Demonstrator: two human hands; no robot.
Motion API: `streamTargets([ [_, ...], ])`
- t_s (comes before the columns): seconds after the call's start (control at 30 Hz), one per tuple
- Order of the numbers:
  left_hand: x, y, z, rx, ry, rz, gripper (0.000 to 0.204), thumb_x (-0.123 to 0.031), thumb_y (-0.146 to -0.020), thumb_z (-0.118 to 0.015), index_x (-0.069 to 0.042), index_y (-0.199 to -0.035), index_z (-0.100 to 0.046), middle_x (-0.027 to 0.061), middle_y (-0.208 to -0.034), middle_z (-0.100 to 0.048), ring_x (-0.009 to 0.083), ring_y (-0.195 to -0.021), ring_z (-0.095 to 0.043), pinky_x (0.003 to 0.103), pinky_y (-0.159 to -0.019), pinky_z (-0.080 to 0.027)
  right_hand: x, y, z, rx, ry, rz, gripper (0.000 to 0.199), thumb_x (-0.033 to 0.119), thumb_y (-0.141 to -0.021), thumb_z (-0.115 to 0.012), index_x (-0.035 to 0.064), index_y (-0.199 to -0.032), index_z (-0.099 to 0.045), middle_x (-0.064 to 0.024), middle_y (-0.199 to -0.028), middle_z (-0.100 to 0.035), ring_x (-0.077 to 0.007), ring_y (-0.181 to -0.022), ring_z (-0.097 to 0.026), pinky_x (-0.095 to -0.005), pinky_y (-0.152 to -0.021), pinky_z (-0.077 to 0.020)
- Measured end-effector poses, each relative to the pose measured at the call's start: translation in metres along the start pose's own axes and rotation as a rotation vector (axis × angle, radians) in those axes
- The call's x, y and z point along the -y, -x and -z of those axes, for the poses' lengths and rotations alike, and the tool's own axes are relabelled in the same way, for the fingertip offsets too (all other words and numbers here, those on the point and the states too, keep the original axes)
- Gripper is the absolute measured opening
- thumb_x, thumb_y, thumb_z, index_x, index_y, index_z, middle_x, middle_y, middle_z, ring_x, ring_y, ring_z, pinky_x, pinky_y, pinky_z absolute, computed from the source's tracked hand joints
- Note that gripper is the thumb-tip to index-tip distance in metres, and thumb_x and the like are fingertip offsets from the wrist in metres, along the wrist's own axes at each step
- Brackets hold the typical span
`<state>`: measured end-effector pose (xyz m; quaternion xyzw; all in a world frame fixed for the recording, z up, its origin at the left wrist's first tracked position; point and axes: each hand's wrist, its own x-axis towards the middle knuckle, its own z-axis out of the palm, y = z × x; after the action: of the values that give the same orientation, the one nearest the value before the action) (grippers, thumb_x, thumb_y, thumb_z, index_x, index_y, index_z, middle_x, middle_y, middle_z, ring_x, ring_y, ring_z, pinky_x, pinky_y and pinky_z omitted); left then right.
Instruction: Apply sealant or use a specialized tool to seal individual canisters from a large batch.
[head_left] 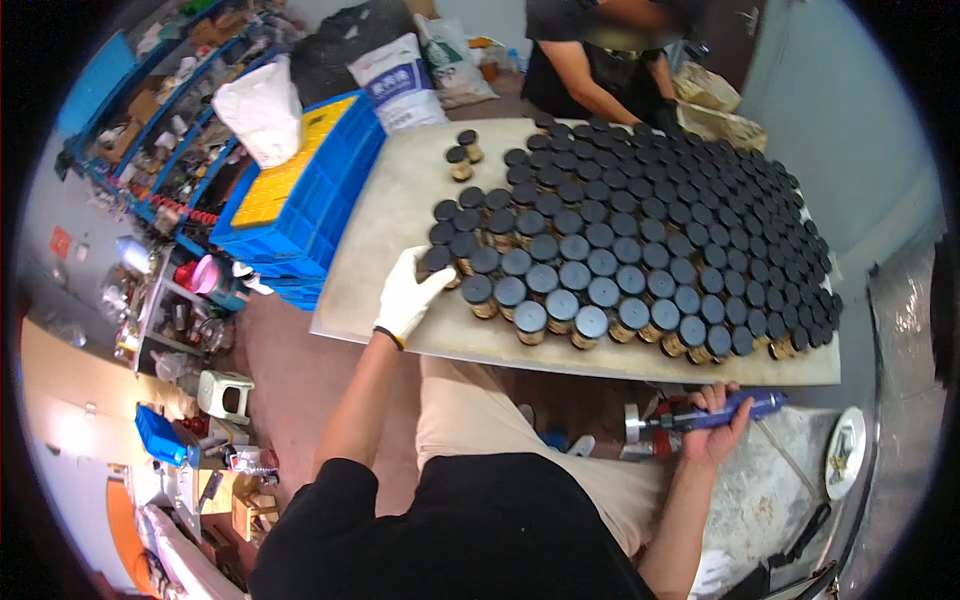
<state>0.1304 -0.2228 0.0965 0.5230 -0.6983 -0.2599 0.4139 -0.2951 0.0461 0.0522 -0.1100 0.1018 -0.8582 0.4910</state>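
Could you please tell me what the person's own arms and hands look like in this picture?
The left hand wears a white knit glove with a dark, yellow-edged cuff at the wrist. The right hand is bare. Both forearms are bare, and a black short-sleeved top covers the upper arms. No watch or jewellery shows.

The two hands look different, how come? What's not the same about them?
The left hand wears a white glove; the right hand is bare. The left hand rests up on the table, touching a black-lidded jar at the corner of the big group; the right hand is down below the table edge. The right hand grips a blue tool. Both belong to the same person.
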Motion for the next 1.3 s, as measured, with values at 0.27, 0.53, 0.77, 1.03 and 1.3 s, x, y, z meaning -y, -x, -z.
streamTargets([
  [0.27, 0.007, 0.013, 0.002, -0.144, 0.096, 0.055, 0.038, -0.022, -0.086, -0.08, 0.0, -0.112, -0.065, 0.0076, -0.099, -0.07, 0.0163, -0.092, -0.066, 0.031, -0.084, -0.052, -0.012, 0.0, -0.008, -0.04, -0.018, -0.009, 0.034, 0.042, -0.103, -0.055, 0.0085, -0.111, -0.054, -0.0023, -0.08, -0.042, -0.0158, -0.074, -0.042, -0.0333, -0.076, -0.0414],
  [0.53, -0.091, 0.118, -0.009, 0.558, 0.496, 0.414, 0.036, -0.019, -0.089, -0.073, -0.001, -0.117, -0.06, 0.0034, -0.091, -0.063, 0.009, -0.071, -0.06, 0.025, -0.062, -0.051, -0.008, 0.007, -0.001, -0.054, -0.071, 0.011, 0.035, 0.042, -0.104, -0.053, 0.0077, -0.112, -0.054, -0.0015, -0.079, -0.038, -0.0158, -0.073, -0.04, -0.0336, -0.074, -0.0392],
  [0.77, -0.134, 0.152, -0.113, 1.096, 0.426, 0.098, 0.043, -0.031, -0.086, -0.08, -0.003, -0.113, -0.064, 0.0046, -0.094, -0.065, 0.0125, -0.078, -0.059, 0.03, -0.073, -0.051, -0.005, -0.005, -0.006, 0.003, -0.267, -0.072, 0.037, 0.042, -0.099, -0.061, 0.0061, -0.108, -0.053, -0.0013, -0.078, -0.039, -0.0147, -0.073, -0.042, -0.0327, -0.075, -0.0401],
  [1.03, -0.143, 0.148, -0.134, 1.127, 0.23, 0.017, 0.043, -0.037, -0.085, -0.08, -0.003, -0.109, -0.067, 0.0048, -0.089, -0.066, 0.0128, -0.078, -0.059, 0.03, -0.073, -0.05, -0.002, -0.002, -0.002, -0.042, -0.171, -0.07, 0.03, 0.038, -0.102, -0.057, 0.0081, -0.103, -0.054, -0.0012, -0.078, -0.042, -0.0146, -0.072, -0.043, -0.0329, -0.073, -0.0413],
  [1.3, -0.143, 0.154, -0.137, 1.156, 0.19, 0.02, 0.039, -0.038, -0.085, -0.078, -0.004, -0.101, -0.067, 0.0051, -0.081, -0.063, 0.0129, -0.073, -0.057, 0.031, -0.068, -0.049, -0.003, -0.001, -0.002, -0.026, -0.034, -0.084, 0.031, 0.039, -0.104, -0.055, 0.0077, -0.107, -0.054, -0.0012, -0.078, -0.041, -0.0148, -0.073, -0.042, -0.033, -0.073, -0.0414],
])
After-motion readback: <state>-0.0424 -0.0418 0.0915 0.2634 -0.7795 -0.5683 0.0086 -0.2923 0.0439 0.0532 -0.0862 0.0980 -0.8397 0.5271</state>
